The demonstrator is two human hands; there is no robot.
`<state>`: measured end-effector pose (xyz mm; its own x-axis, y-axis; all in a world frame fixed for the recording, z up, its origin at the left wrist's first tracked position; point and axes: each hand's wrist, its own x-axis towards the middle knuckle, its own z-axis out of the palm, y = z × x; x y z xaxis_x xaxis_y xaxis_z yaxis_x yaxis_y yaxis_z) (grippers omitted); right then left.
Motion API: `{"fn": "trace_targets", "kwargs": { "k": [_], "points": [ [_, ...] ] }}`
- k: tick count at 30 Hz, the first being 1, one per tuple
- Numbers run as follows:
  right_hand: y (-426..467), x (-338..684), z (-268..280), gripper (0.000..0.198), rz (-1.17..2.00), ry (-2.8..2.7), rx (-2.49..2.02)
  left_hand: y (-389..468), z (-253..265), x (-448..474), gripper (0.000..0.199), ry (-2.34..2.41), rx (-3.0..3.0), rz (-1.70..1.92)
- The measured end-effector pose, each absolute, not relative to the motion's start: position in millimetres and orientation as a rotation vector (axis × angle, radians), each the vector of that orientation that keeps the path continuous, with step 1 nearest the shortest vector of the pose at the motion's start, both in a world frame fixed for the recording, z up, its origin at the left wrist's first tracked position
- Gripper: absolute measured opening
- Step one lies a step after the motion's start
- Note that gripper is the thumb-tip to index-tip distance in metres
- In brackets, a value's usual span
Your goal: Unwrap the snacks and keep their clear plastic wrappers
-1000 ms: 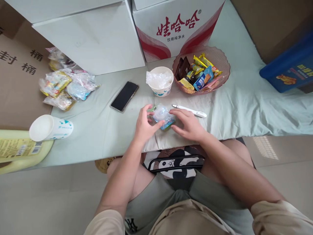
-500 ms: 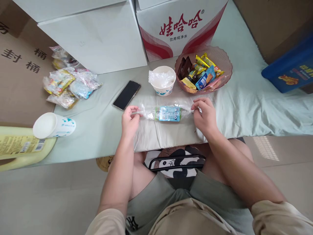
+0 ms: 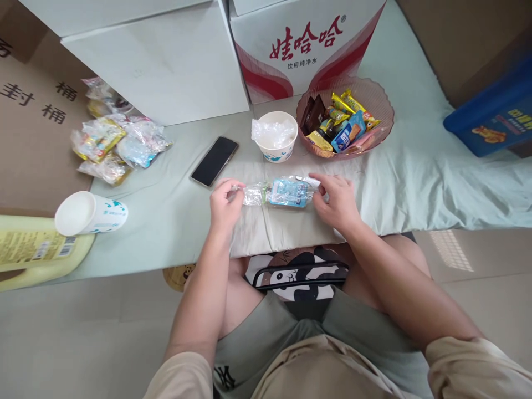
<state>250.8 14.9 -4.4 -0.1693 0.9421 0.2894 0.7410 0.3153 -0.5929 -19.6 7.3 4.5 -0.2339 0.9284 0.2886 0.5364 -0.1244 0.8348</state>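
A clear plastic bag point(image 3: 254, 195) lies stretched sideways on the cloth, with a light-blue snack packet point(image 3: 288, 192) inside it and a bit of green at the packet's left end. My left hand point(image 3: 226, 204) pinches the bag's left end between thumb and fingers. At the other end, my right hand point(image 3: 336, 202) has its thumb and fingers closed on the plastic right beside the packet. Just beyond the bag stands a paper cup point(image 3: 277, 154) with crumpled clear plastic point(image 3: 274, 133) in its mouth.
A pink ribbed bowl point(image 3: 384, 124) of wrapped snacks is at the back right. A phone point(image 3: 215, 160) lies left of the cup. Farther left are several filled clear bags point(image 3: 120, 141), a tipped paper cup point(image 3: 110, 216) and a yellow jug point(image 3: 45, 249). Boxes point(image 3: 307, 50) line the back.
My right hand has moved left, closer to the packet, and the bag is drawn shorter between my hands. My left hand has shifted slightly right.
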Motion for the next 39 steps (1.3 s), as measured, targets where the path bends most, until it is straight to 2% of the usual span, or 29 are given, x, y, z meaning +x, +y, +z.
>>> {"fn": "trace_targets", "kwargs": {
  "k": [2,6,8,11,13,15,16,19,20,22,27,29,32,33,36,39],
  "points": [
    [15,252,-5,0.047,0.44,-2.006,-1.48,6,7,-23,0.018,1.715,1.604,1.384],
    [10,253,1,0.025,0.327,-2.022,-1.309,4,6,-25,0.019,1.619,1.502,1.565],
    [7,255,6,0.023,0.308,-2.04,-1.138,2,8,-27,0.018,1.566,1.469,1.628],
    [4,259,10,0.022,0.546,-2.163,-0.916,-2,16,-31,0.019,1.466,1.403,1.604],
    [4,261,8,0.024,0.763,-2.276,-0.9,-4,22,-34,0.034,1.391,1.303,1.435],
    [5,262,5,0.029,0.887,-2.37,-0.981,-5,25,-37,0.047,1.385,1.173,1.24],
    [5,261,3,0.032,0.899,-2.405,-1.04,-4,25,-37,0.047,1.432,1.129,1.186],
    [4,256,-1,0.038,0.784,-2.456,-1.237,-1,21,-38,0.023,1.736,1.203,1.23],
    [4,254,-2,0.039,0.724,-2.452,-1.308,1,18,-38,0.02,1.834,1.284,1.24],
    [3,252,-3,0.05,0.644,-2.396,-1.427,3,13,-40,0.032,1.948,1.432,1.152],
    [4,249,-6,0.078,0.653,-2.072,-1.541,2,9,-38,0.034,1.728,1.566,0.804],
    [3,247,-6,0.069,0.604,-2.003,-1.495,0,10,-31,0.033,1.543,1.559,0.806],
    [0,242,-5,0.028,0.507,-2.052,-1.327,-3,11,-13,0.031,1.394,1.409,0.836],
    [0,240,-5,0.022,0.479,-2.092,-1.255,-4,12,-8,0.031,1.372,1.323,0.855],
    [0,235,-7,0.023,0.435,-2.184,-1.112,-5,19,3,0.032,1.264,1.01,0.948],
    [2,232,-10,0.042,0.446,-2.198,-1.133,-6,30,6,0.032,1.133,0.793,1.027]
  ]
}}
